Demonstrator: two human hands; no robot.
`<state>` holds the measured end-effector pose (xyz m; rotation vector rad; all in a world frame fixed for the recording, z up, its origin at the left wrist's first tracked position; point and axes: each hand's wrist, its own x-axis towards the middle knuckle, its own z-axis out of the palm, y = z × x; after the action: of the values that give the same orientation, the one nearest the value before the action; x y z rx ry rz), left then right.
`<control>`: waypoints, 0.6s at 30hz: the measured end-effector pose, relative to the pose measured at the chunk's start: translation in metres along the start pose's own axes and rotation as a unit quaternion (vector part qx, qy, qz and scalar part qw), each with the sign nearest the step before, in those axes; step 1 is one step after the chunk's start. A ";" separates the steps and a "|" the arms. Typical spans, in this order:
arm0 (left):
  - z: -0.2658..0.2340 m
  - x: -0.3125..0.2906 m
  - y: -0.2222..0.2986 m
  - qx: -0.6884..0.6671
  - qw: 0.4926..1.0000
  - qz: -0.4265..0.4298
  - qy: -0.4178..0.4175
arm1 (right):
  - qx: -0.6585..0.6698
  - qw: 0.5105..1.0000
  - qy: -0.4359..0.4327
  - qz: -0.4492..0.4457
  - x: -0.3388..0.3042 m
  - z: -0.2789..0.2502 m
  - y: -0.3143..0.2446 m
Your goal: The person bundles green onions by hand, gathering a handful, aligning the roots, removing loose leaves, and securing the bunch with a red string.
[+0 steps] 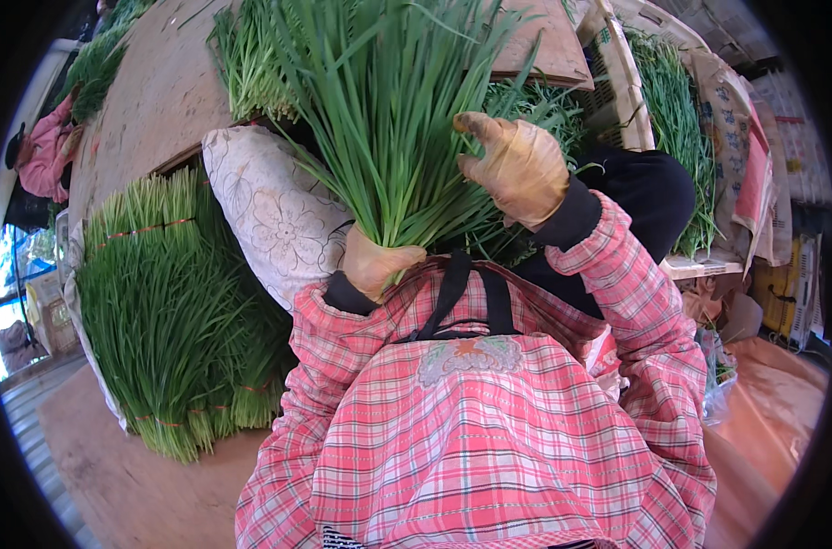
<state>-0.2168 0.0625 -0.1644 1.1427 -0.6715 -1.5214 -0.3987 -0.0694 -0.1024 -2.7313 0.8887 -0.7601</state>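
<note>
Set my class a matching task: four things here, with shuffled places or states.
1. Tan-gloved left hand
2. Tan-gloved right hand
3. Red-banded green leafy bundles
4. White flower-patterned cloth

A. Stacked at the picture's left
B. Between the bundles and left hand
C. Closed around long green leaves near their base
D. Thumb and forefinger apart

Pairs: 1-C; 2-D; 3-A; 4-B

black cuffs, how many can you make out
2: one cuff at the left hand, which holds the chive bunch near its base; another cuff at the right hand, raised beside the leaves. A distant co-worker may have others, too small to tell.
</note>
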 end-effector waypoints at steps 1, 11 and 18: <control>0.004 0.002 0.004 0.008 1.000 0.006 -0.010 | 0.006 1.000 0.001 0.017 0.001 -0.002 0.002; 0.015 0.019 0.004 0.004 0.999 0.024 -0.028 | -0.122 0.989 -0.058 0.062 0.009 -0.035 -0.002; 0.010 0.024 -0.005 0.005 0.999 0.030 -0.044 | -0.246 0.958 -0.080 -0.123 0.015 -0.046 0.038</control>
<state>-0.2270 0.0391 -0.1722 1.0581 -0.7668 -1.5247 -0.4318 -0.1091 -0.0686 -3.3300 0.7969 -0.3771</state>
